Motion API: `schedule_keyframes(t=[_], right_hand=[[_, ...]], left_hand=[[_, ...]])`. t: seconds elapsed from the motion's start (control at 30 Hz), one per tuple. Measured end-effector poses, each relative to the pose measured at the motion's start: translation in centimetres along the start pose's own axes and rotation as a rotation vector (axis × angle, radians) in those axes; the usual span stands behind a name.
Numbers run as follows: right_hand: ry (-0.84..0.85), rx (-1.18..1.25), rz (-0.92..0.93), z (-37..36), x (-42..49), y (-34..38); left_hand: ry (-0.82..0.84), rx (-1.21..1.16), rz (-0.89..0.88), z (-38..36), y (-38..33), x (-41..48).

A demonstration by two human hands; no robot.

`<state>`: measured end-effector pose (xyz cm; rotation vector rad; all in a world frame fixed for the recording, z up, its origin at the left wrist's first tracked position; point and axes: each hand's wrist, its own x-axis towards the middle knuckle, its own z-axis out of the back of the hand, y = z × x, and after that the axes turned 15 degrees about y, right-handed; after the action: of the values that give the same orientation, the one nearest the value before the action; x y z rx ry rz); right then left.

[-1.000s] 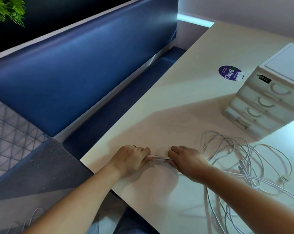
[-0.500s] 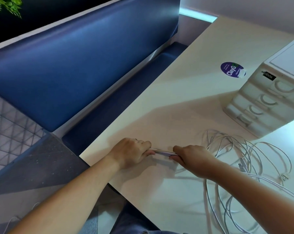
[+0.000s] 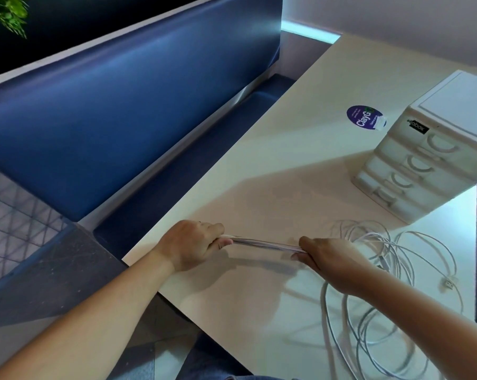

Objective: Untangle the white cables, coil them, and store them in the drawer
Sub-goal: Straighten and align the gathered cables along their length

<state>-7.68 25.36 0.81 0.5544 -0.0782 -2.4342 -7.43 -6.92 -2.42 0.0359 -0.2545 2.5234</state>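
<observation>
Several white cables (image 3: pixel 262 244) stretched between left hand (image 3: pixel 189 246) and right hand (image 3: pixel 331 259); fingers (image 3: pixel 211 229) curled round them.

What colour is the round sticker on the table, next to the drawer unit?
The sticker is purple with white lettering, seen in the head view.

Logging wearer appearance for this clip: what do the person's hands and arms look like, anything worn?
The left hand and right hand are bare: no gloves, watch or bracelet. The left forearm and right forearm are uncovered to the frame edge; no sleeve shows.
</observation>
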Motion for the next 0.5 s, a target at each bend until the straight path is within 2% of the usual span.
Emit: schedule_keyframes(t=[0.13, 0.27, 0.37, 0.5], right_hand=[[-0.072, -0.066, -0.036, -0.4, -0.2, -1.0], [-0.059, -0.067, -0.083, 0.2, 0.0, -1.0], [-0.102, -0.194, -0.086, 0.0, 0.0, -2.4], [-0.114, -0.112, -0.195, 0.2, -0.1, -2.7]], left_hand=[[0.098, -0.032, 0.079, 0.2, 0.1, -0.4], [0.109, 0.012, 0.095, 0.5, 0.5, -0.5], [0.181, -0.007, 0.124, 1.2, 0.8, -0.7], [0.276, -0.050, 0.192, 2.5, 0.3, 0.1]])
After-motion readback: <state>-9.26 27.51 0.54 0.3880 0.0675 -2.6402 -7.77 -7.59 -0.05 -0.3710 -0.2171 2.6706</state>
